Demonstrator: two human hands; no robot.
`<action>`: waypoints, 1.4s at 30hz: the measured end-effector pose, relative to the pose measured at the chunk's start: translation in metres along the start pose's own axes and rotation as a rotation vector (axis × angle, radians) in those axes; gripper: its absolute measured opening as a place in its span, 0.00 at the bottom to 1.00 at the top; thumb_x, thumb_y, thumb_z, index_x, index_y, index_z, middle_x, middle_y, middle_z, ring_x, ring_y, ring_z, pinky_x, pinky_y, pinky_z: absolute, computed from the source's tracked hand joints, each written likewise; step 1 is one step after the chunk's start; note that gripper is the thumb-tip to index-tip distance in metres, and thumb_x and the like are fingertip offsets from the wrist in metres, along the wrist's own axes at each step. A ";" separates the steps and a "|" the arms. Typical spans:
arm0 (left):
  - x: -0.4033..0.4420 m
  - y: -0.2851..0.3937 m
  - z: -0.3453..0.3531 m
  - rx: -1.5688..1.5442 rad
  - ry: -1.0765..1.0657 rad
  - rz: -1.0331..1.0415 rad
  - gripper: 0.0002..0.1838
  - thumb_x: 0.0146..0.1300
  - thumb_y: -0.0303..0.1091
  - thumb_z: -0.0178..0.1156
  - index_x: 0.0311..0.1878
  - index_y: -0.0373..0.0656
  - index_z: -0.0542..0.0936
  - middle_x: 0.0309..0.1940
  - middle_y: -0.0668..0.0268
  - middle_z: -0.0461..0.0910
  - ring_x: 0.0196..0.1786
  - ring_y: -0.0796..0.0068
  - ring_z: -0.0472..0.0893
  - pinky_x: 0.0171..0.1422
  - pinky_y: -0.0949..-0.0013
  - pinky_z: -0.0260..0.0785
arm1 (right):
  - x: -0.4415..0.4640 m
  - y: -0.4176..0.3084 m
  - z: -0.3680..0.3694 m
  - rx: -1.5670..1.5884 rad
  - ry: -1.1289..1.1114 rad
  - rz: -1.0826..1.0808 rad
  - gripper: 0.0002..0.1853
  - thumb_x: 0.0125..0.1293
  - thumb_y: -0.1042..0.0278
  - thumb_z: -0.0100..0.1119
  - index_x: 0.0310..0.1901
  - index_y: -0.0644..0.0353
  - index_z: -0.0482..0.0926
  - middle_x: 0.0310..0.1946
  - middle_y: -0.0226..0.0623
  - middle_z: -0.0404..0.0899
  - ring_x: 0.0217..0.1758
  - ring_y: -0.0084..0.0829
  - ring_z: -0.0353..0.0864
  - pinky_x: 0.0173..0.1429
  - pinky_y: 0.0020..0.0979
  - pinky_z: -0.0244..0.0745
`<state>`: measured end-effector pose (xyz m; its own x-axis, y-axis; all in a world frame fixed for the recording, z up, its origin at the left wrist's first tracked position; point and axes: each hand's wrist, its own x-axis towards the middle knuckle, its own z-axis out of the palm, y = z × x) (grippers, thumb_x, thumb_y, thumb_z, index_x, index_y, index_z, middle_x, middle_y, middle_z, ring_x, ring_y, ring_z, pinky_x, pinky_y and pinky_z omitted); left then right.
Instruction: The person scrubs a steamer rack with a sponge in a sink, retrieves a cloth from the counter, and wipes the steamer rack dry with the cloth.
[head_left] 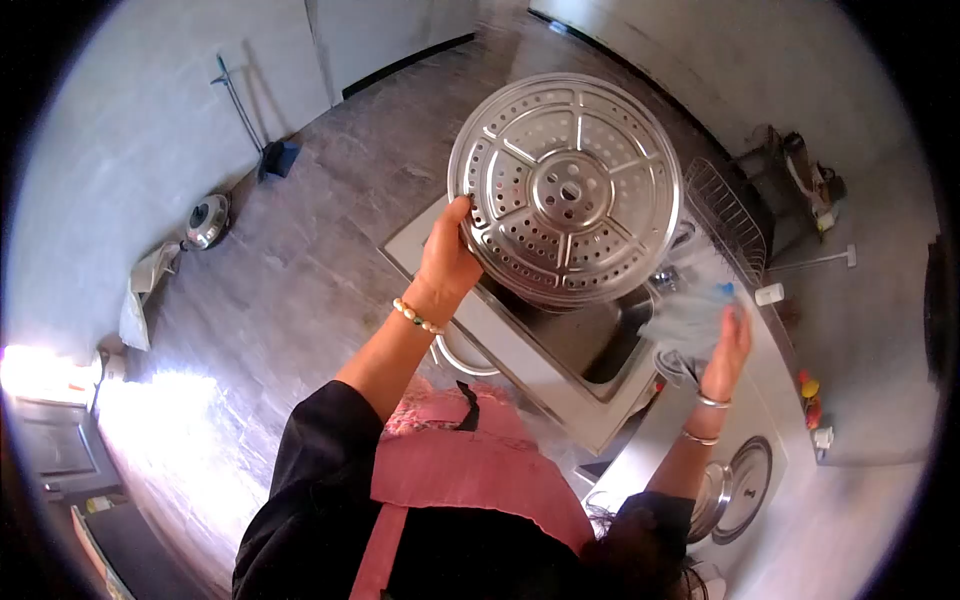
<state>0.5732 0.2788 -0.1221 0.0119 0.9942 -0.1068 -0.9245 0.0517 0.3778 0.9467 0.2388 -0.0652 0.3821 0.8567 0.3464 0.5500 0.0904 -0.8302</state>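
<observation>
My left hand (449,255) grips the left rim of a round, perforated metal steamer tray (570,235), thumb over the edge. The tray is held up above the sink (592,340), covering part of it, with its broad face toward me. To the right, my right hand (728,355) has its fingers closed at the edge of a pale, cloth-like thing (690,315), blurred by motion and with a blue patch at its top. The tray and my right hand are apart.
A wire dish rack (728,215) stands behind the sink. Pot lids (745,490) lie on the counter at right, near a white cup-like item (769,294) and small bottles (810,400). On the floor at left are a lidded pot (208,222) and a dustpan (278,160).
</observation>
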 end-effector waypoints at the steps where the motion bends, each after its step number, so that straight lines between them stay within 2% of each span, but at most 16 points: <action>1: -0.003 0.000 0.003 0.011 0.019 0.000 0.20 0.67 0.39 0.41 0.54 0.35 0.69 0.51 0.57 0.75 0.52 0.61 0.75 0.60 0.57 0.66 | -0.004 -0.025 0.000 0.143 0.060 -0.021 0.28 0.65 0.56 0.50 0.59 0.70 0.64 0.58 0.45 0.67 0.59 0.34 0.67 0.64 0.31 0.59; 4: -0.009 -0.005 0.015 0.009 0.014 -0.003 0.20 0.66 0.39 0.41 0.54 0.34 0.69 0.50 0.56 0.75 0.53 0.62 0.74 0.61 0.58 0.66 | -0.030 -0.115 0.011 0.461 0.164 -0.196 0.26 0.66 0.58 0.48 0.60 0.69 0.63 0.58 0.46 0.66 0.61 0.33 0.66 0.64 0.31 0.58; 6: -0.016 -0.013 0.013 0.073 -0.078 0.061 0.20 0.66 0.38 0.41 0.55 0.34 0.69 0.50 0.56 0.75 0.53 0.62 0.74 0.61 0.59 0.66 | -0.053 -0.131 0.031 0.305 0.234 -0.385 0.25 0.65 0.61 0.49 0.59 0.69 0.63 0.59 0.47 0.65 0.62 0.35 0.65 0.64 0.33 0.58; 8: -0.014 -0.022 0.012 0.324 -0.216 0.128 0.19 0.65 0.37 0.45 0.56 0.38 0.67 0.50 0.59 0.73 0.51 0.66 0.75 0.58 0.60 0.69 | -0.073 -0.136 0.069 -0.024 0.060 -0.762 0.26 0.62 0.62 0.51 0.60 0.64 0.64 0.60 0.44 0.65 0.63 0.35 0.63 0.66 0.37 0.55; 9: -0.017 -0.029 0.004 0.155 -0.322 0.129 0.21 0.66 0.41 0.48 0.57 0.40 0.67 0.52 0.61 0.72 0.55 0.67 0.73 0.59 0.62 0.67 | -0.080 -0.136 0.094 -0.171 -0.131 -0.948 0.26 0.61 0.63 0.52 0.60 0.61 0.64 0.60 0.42 0.65 0.64 0.35 0.63 0.66 0.39 0.53; 13: -0.036 -0.027 0.016 0.251 -0.124 0.091 0.27 0.67 0.51 0.46 0.63 0.45 0.63 0.62 0.66 0.64 0.64 0.67 0.64 0.67 0.64 0.57 | -0.075 -0.136 0.155 -0.319 -0.357 -1.206 0.30 0.54 0.65 0.57 0.61 0.51 0.66 0.62 0.34 0.65 0.68 0.36 0.59 0.69 0.48 0.46; 16: -0.040 -0.011 0.022 0.530 -0.350 0.235 0.26 0.66 0.45 0.45 0.63 0.41 0.61 0.61 0.62 0.65 0.62 0.68 0.65 0.67 0.65 0.58 | -0.047 -0.153 0.159 -0.246 -0.192 -1.101 0.28 0.51 0.68 0.58 0.58 0.48 0.70 0.61 0.30 0.66 0.68 0.34 0.60 0.69 0.48 0.47; 20: -0.037 -0.008 0.028 0.060 -0.137 0.107 0.23 0.59 0.34 0.51 0.57 0.37 0.68 0.53 0.58 0.74 0.54 0.61 0.74 0.62 0.57 0.65 | 0.018 -0.154 0.153 -0.239 0.047 -0.976 0.27 0.53 0.75 0.54 0.58 0.56 0.69 0.61 0.38 0.66 0.68 0.41 0.58 0.66 0.46 0.54; 23: -0.033 -0.003 0.025 -0.069 -0.161 0.082 0.22 0.58 0.33 0.52 0.55 0.36 0.70 0.52 0.58 0.75 0.53 0.60 0.75 0.61 0.56 0.66 | -0.002 -0.137 0.115 -0.479 -0.014 -0.835 0.25 0.61 0.72 0.45 0.62 0.61 0.63 0.65 0.43 0.59 0.70 0.43 0.53 0.67 0.46 0.53; 27: -0.026 -0.009 0.024 -0.302 -0.384 -0.102 0.20 0.59 0.34 0.52 0.53 0.36 0.72 0.49 0.57 0.77 0.52 0.60 0.76 0.62 0.56 0.65 | -0.085 -0.091 0.122 -0.474 -0.256 -0.688 0.31 0.56 0.69 0.52 0.64 0.62 0.60 0.66 0.47 0.55 0.71 0.46 0.51 0.61 0.56 0.57; 29: -0.023 -0.021 0.023 -0.048 0.053 -0.047 0.20 0.62 0.40 0.48 0.52 0.38 0.72 0.48 0.57 0.77 0.50 0.61 0.76 0.60 0.60 0.66 | -0.124 -0.082 0.141 -0.372 -0.308 -0.826 0.33 0.55 0.69 0.55 0.64 0.62 0.59 0.67 0.44 0.56 0.71 0.39 0.53 0.62 0.57 0.53; 33: -0.028 -0.024 0.024 -0.058 -0.203 -0.164 0.21 0.62 0.41 0.49 0.53 0.37 0.71 0.50 0.56 0.75 0.51 0.61 0.75 0.58 0.61 0.67 | -0.125 -0.103 0.147 -0.199 -0.417 -0.877 0.33 0.52 0.66 0.59 0.62 0.57 0.63 0.62 0.35 0.63 0.69 0.35 0.58 0.66 0.54 0.50; 37: -0.019 -0.014 0.032 -0.138 -0.042 -0.032 0.20 0.63 0.39 0.49 0.53 0.37 0.71 0.51 0.59 0.75 0.54 0.62 0.73 0.63 0.59 0.62 | -0.091 -0.078 0.115 -0.529 -0.286 -0.910 0.27 0.51 0.64 0.60 0.56 0.49 0.72 0.61 0.27 0.65 0.64 0.30 0.64 0.66 0.61 0.44; 40: -0.018 -0.009 0.027 -0.185 -0.200 -0.077 0.18 0.63 0.37 0.48 0.53 0.37 0.72 0.51 0.60 0.75 0.55 0.62 0.73 0.65 0.58 0.61 | -0.049 -0.034 0.083 -0.247 0.084 -0.702 0.20 0.64 0.67 0.47 0.57 0.61 0.69 0.59 0.43 0.68 0.60 0.39 0.68 0.63 0.36 0.62; 41: -0.016 -0.014 0.026 -0.140 0.062 -0.022 0.17 0.62 0.34 0.49 0.52 0.38 0.72 0.52 0.60 0.74 0.56 0.62 0.72 0.66 0.57 0.60 | -0.043 -0.029 0.066 -0.148 0.049 -0.361 0.20 0.67 0.66 0.41 0.59 0.63 0.66 0.59 0.42 0.68 0.59 0.34 0.69 0.62 0.36 0.63; 42: -0.017 -0.018 0.028 -0.156 0.012 -0.023 0.17 0.61 0.33 0.50 0.52 0.38 0.72 0.53 0.60 0.74 0.57 0.61 0.72 0.66 0.57 0.60 | -0.030 -0.030 0.053 0.409 0.018 -0.205 0.21 0.68 0.65 0.39 0.61 0.64 0.63 0.58 0.40 0.68 0.58 0.32 0.70 0.61 0.34 0.64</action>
<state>0.6002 0.2636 -0.1008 0.0301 0.9917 -0.1247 -0.9719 0.0581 0.2281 0.8796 0.2373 -0.0741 0.3104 0.7917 0.5262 0.2783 0.4537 -0.8466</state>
